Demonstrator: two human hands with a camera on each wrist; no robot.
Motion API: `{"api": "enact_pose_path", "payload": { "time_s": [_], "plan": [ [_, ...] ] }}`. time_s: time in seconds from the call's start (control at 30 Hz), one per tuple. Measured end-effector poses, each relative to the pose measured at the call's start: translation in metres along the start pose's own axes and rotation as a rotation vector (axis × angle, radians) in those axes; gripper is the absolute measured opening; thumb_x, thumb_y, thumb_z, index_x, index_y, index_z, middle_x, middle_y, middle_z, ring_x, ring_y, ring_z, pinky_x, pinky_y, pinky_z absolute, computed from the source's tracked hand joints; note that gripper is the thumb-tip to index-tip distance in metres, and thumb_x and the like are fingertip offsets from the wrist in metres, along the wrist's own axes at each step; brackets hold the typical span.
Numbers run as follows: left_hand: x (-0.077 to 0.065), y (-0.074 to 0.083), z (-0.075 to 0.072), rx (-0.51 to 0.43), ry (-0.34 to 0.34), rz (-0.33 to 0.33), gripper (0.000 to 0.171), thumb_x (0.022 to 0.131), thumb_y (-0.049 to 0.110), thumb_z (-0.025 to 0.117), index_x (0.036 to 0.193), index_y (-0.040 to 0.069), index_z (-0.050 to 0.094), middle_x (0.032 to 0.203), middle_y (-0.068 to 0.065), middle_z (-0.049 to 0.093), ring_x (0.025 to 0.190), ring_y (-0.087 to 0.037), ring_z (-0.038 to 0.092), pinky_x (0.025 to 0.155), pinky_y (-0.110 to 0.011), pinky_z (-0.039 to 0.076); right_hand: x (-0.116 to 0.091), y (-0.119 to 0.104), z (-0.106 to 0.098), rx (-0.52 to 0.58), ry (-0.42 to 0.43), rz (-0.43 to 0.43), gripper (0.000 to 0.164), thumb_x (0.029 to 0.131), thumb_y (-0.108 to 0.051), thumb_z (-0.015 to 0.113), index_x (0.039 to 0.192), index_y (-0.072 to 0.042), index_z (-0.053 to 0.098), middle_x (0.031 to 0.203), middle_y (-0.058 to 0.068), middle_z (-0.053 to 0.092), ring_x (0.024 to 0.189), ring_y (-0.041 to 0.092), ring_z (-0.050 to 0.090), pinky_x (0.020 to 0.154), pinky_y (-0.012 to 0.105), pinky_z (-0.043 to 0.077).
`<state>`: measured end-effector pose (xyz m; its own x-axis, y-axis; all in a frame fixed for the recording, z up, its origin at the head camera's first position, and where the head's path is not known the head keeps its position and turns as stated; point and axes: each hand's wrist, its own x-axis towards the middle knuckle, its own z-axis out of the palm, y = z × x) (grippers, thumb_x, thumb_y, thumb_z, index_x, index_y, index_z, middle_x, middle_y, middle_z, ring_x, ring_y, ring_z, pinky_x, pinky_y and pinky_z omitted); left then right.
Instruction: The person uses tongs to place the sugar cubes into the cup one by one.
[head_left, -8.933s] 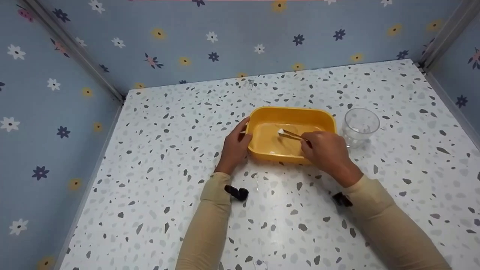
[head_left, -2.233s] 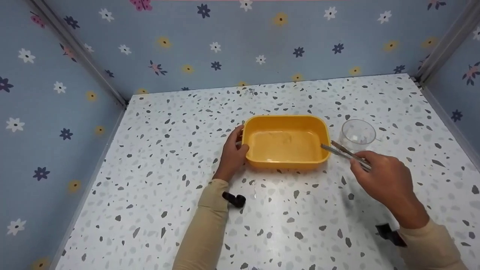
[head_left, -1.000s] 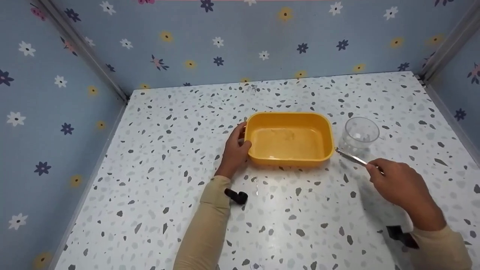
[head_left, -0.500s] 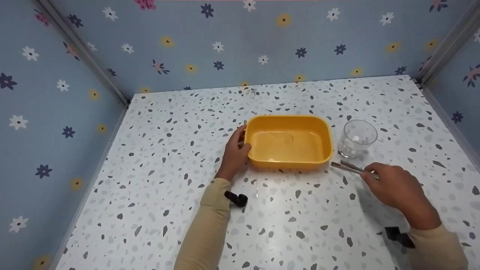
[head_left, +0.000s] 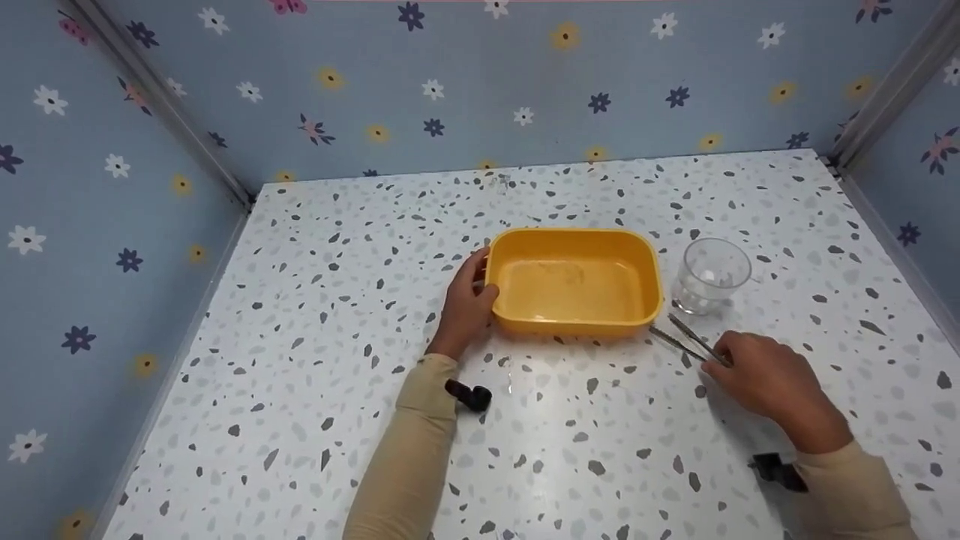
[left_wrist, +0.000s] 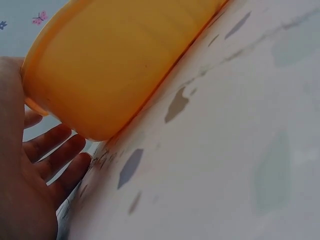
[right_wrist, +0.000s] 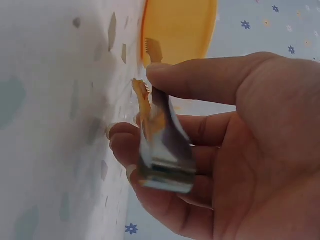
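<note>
A yellow rectangular tub [head_left: 574,296] sits on the speckled table; its floor shows a faint darker patch. My left hand [head_left: 463,306] holds its left end, thumb at the front corner and fingers along the outer wall. In the left wrist view, several fingers [left_wrist: 57,150] lie loosely under the tub's end. My right hand [head_left: 765,379] pinches small metal tongs [head_left: 686,339] between thumb and fingers. Their serrated tips stand apart, with nothing seen between them, near the tub's front right corner. A clear glass cup [head_left: 711,277] stands just beyond; whitish bits inside are hard to make out.
The white table [head_left: 360,285] with grey flecks runs back to a blue flowered wall [head_left: 480,82]. Similar panels close off the left and right sides. A black wrist camera [head_left: 469,395] sits on the left sleeve, another [head_left: 780,472] by the right.
Earlier the tongs held a small white piece over the tub; now they are outside it, to the right. Since half a second ago, they shifted slightly left and their tips spread wider.
</note>
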<state>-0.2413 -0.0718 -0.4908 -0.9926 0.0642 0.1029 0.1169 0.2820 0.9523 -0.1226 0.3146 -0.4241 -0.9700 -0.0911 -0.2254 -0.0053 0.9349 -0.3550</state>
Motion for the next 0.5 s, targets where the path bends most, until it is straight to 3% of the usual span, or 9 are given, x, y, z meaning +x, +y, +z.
{"api": "enact_pose_path", "payload": {
  "time_s": [0.5],
  "plan": [
    [-0.0008,-0.002,-0.0019,-0.01,0.002,0.007,0.063,0.091,0.014,0.053,0.153,0.02,0.042,0.137,0.001,0.053,0.117,-0.016,0.054,0.099,-0.034,0.048,0.0038,-0.0065,0.0067,0.006,-0.052,0.045,0.022,0.087,-0.026,0.071,0.09,-0.005,0.066,0.079,0.004,0.059,0.066,0.022,0.051,0.055,0.035,0.039]
  ]
}}
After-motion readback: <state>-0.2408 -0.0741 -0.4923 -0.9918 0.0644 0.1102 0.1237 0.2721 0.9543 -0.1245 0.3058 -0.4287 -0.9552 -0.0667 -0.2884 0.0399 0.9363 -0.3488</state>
